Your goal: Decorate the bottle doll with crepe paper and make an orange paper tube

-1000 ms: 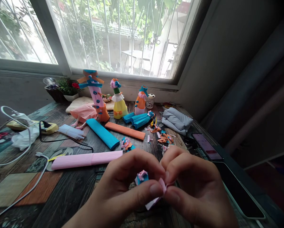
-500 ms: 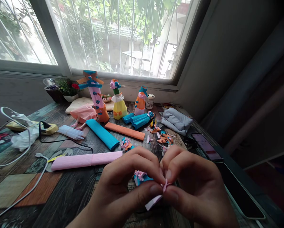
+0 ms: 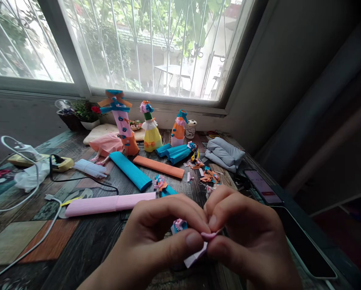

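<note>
A small strip of pink crepe paper [image 3: 196, 256] is pinched between my two hands, its pale loose end hanging down to the left. The fingertips and thumb of my left hand [image 3: 168, 229] close on its left side. From the right, my right hand [image 3: 243, 229] grips the same strip with thumb and fingers. The part between the fingertips looks folded or twisted. Behind my left hand, a blue and pink paper piece [image 3: 179, 226] shows in part. Beyond it lies a blue paper piece with pink and orange frills [image 3: 160, 183].
Crepe paper rolls in pink [image 3: 108, 204], blue [image 3: 130, 171] and orange [image 3: 159, 166] lie ahead. Decorated paper figures [image 3: 152, 135] stand by the window. Orange scraps [image 3: 210, 175] and a grey pouch [image 3: 225, 154] are farther right. Phones [image 3: 307, 241] line the right edge; cables [image 3: 37, 245] cross the left.
The folded part of the pink strip has turned from upright to nearly level between my fingertips. My left hand has shifted slightly down, uncovering more of the frilled blue piece.
</note>
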`<state>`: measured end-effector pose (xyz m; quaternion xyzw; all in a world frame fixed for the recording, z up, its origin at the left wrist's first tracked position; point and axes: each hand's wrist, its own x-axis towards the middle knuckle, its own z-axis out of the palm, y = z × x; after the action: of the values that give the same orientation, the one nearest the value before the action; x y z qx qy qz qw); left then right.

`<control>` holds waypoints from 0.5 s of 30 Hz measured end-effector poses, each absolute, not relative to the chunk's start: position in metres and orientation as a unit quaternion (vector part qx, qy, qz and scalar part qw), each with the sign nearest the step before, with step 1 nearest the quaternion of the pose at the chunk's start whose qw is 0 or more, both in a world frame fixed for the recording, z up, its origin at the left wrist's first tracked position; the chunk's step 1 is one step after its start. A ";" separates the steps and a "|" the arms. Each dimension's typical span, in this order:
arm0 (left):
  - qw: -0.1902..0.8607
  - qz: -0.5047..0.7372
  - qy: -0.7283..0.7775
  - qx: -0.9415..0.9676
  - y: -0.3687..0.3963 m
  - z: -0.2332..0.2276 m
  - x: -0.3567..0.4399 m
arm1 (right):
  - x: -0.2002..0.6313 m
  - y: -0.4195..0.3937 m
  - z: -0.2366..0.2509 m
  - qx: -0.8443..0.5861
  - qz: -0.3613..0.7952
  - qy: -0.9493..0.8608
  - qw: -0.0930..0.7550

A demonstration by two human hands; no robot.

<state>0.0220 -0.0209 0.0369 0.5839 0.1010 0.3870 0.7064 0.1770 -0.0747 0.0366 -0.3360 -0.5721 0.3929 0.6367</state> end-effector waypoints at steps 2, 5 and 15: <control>0.717 0.386 0.100 0.571 -0.021 0.036 0.022 | 0.177 -0.075 0.037 -0.332 0.396 -0.572 0.637; 0.730 0.388 0.095 0.555 -0.021 0.033 0.023 | 0.177 -0.074 0.038 -0.326 0.402 -0.567 0.641; 0.741 0.383 0.077 0.546 -0.019 0.031 0.023 | 0.177 -0.076 0.037 -0.331 0.400 -0.572 0.635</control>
<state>0.0230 -0.0190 0.0312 0.5461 0.0768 0.3829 0.7411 0.1769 -0.0757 0.0375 -0.3308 -0.5722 0.3996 0.6352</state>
